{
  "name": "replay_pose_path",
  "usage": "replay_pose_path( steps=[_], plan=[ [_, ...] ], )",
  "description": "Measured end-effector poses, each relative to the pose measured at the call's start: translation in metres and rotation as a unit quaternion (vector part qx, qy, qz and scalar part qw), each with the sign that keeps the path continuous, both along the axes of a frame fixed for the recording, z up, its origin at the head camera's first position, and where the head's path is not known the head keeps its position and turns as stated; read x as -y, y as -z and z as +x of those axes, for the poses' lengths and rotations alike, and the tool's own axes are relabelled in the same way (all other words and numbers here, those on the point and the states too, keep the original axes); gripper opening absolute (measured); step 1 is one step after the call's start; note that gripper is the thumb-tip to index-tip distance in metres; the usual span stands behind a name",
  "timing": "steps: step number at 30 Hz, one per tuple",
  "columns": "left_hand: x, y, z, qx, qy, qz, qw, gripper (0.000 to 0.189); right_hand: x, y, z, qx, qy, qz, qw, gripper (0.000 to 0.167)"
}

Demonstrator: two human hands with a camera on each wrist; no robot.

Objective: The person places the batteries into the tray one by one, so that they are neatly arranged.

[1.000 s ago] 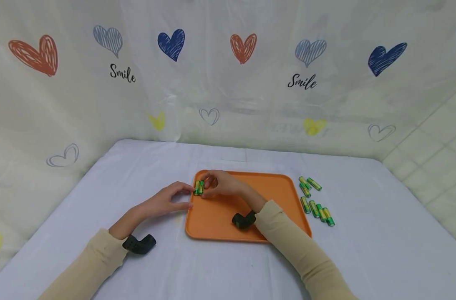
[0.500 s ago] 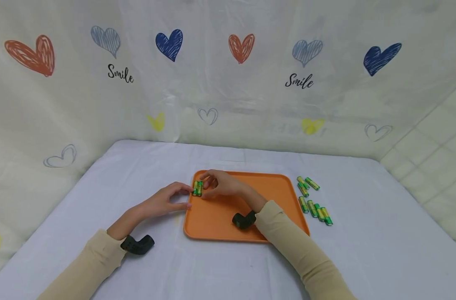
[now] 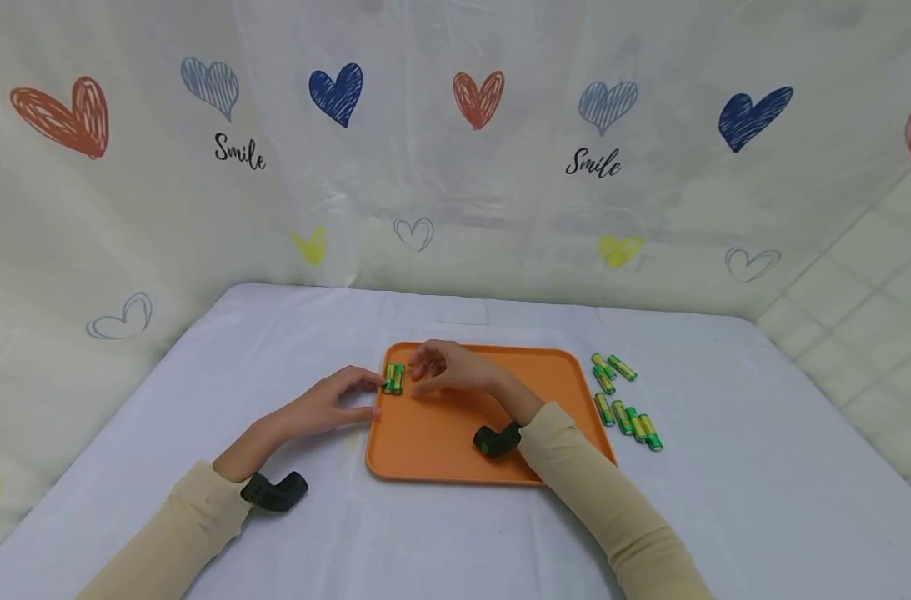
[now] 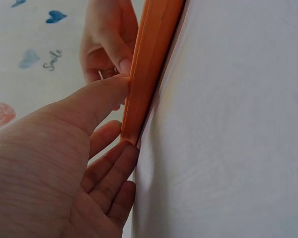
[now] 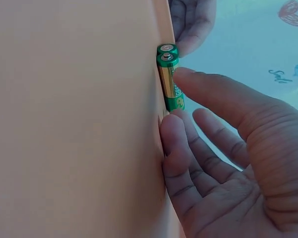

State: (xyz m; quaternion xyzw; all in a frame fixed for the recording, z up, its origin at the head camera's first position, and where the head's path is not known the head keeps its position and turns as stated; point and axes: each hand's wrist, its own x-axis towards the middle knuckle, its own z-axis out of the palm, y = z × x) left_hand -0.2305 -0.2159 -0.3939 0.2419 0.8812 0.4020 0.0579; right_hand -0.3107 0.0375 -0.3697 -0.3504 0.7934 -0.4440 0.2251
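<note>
Two green-and-gold batteries, a left one (image 3: pixel 389 377) and a right one (image 3: pixel 398 380), lie side by side at the left edge of an orange tray (image 3: pixel 432 454). My left hand (image 3: pixel 327 406) rests its thumb and fingertips against the tray's left rim, fingers loosely extended. In the left wrist view, the fingers touch the tray's side wall (image 4: pixel 141 74). My right hand (image 3: pixel 451 368) hovers over the tray just right of the pair, thumb and fingers apart and holding nothing. The right wrist view shows the nearer battery (image 5: pixel 168 82) beyond the right hand's (image 5: pixel 223 148) spread thumb and fingers.
Several more batteries (image 3: pixel 623 417) lie loosely on the white tablecloth (image 3: pixel 725 467) right of the tray. Dark wrist devices (image 3: pixel 275 492) sit at both sleeves. Behind the table hangs a pale sheet (image 3: pixel 455 183) printed with hearts.
My right hand has drawn back slightly to the right, away from the two batteries, which stay in place on the tray. The left hand keeps its place at the rim.
</note>
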Motion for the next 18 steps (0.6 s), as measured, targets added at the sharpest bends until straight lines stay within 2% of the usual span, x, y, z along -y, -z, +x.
replay_pose_path(
  steps=[10,18],
  plan=[
    [-0.002,0.001,-0.001,-0.005,0.0,-0.001,1.0,0.049,-0.014,-0.004,0.003,-0.032,-0.019,-0.021,0.9991,0.037],
    [-0.002,0.002,-0.001,-0.006,-0.004,-0.004,1.0,0.05,-0.026,-0.009,0.009,-0.021,-0.023,-0.041,0.9987,0.037]
  ],
)
